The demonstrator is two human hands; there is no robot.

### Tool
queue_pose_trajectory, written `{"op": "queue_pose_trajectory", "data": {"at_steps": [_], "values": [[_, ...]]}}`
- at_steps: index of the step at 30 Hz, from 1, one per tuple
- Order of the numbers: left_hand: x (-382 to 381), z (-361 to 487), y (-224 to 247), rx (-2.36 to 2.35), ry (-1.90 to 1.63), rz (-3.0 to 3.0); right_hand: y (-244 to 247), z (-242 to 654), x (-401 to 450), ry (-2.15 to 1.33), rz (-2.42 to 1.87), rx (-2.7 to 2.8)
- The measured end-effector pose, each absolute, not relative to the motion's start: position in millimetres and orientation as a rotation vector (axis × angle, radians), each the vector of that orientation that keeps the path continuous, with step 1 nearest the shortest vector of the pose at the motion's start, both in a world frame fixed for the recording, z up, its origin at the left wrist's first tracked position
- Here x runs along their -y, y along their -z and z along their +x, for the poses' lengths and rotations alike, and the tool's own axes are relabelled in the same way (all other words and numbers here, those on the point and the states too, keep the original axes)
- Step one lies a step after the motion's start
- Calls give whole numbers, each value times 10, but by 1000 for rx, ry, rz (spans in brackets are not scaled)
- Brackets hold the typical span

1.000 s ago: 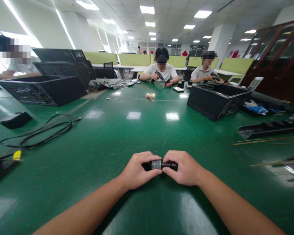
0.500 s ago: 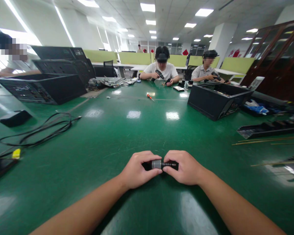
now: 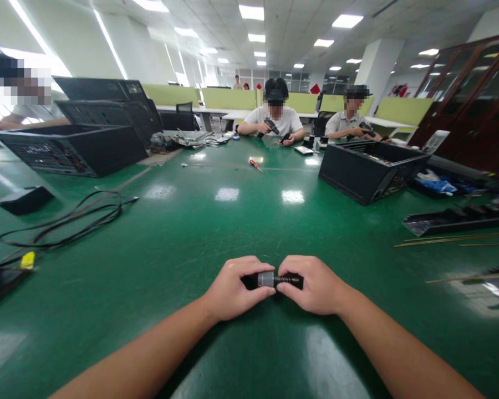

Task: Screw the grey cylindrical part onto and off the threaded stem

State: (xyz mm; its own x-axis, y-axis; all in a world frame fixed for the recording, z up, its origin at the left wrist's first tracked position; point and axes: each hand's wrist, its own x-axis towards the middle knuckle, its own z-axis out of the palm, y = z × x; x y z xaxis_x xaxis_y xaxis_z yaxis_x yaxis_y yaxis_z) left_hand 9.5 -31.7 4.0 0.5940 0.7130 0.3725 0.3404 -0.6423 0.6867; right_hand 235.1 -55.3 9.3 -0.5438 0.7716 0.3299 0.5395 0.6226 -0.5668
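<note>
Low in the middle of the view, both hands are at a small dark piece over the green table [image 3: 241, 233]. My left hand [image 3: 237, 288] is closed, thumb and forefinger around a grey metal cylinder that looks like a drill chuck [image 3: 266, 279]. From its right end runs a thin, dark spiral shaft [image 3: 289, 280], like a drill bit, lying level. My right hand [image 3: 316, 284] pinches that shaft close to the chuck, thumb below and forefinger above. The fingertips of the two hands nearly meet. My other fingers are hidden behind the piece.
An orange-handled screwdriver [image 3: 255, 164] lies farther up the table. Black computer cases [image 3: 357, 174] stand right and left, with a coiled black cable [image 3: 79, 221] at left. Thin brass-coloured rods [image 3: 449, 240] lie at right. Two people across the table hold power drills [image 3: 271, 126]; another sits at far left.
Both hands keep the same hold and place on the chuck and shaft. Only the person at far left has shifted slightly to the right.
</note>
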Motion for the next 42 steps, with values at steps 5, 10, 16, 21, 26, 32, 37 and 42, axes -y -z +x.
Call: {"op": "queue_pose_trajectory", "data": {"at_steps": [5, 10, 16, 21, 26, 32, 37, 42], "values": [[327, 98, -40, -851, -869, 2263, -81, 2355, 545, -545, -1027, 2294], [322, 104, -41, -848, -878, 2265, -67, 2359, 535, -531, -1031, 2303], [322, 100, -46, -848, -876, 2274, -69, 2363, 537, -529, -1031, 2306], [324, 99, -50, -852, -882, 2272, -90, 2365, 544, -518, -1033, 2307], [328, 106, -57, -858, -884, 2269, -102, 2358, 545, -515, -1030, 2300], [315, 94, -33, -843, -887, 2265, -105, 2358, 539, -517, -1029, 2301], [312, 93, -39, -857, -882, 2275, -108, 2371, 533, -505, -1047, 2308], [321, 103, -60, -849, -897, 2271, -103, 2376, 532, -503, -1037, 2304]]}}
